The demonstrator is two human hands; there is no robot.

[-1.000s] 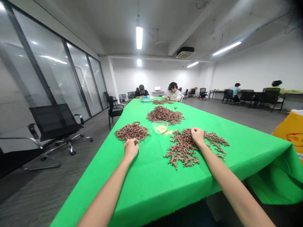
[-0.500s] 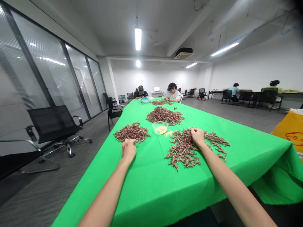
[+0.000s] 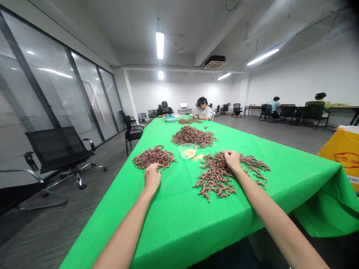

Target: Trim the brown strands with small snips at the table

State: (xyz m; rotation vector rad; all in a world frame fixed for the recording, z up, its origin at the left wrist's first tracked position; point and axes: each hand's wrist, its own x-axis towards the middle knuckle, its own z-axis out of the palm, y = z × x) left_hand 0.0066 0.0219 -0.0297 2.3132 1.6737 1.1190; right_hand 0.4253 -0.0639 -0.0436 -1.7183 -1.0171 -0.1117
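Two hands of ours, well apart: left hand (image 3: 153, 180), half-curled, at near edge of compact brown heap (image 3: 153, 157), left of centre; right hand (image 3: 232, 160) on spread brown pile (image 3: 214, 174), right of centre. We cannot tell whether either grips anything. Between them, slightly higher in frame, clear bowl (image 3: 181, 151) with pale bits (image 3: 190, 153), on green cloth (image 3: 176, 216).

The left hand (image 3: 153, 177) and right hand (image 3: 232, 160) are bare, slim across the knuckles; just behind each grip a bare wrist narrows; farther back from the grip, the left forearm (image 3: 127, 224) and right forearm (image 3: 267, 209) are bare too, long, smooth in outline, widening steadily; fingernails are too small to make out.
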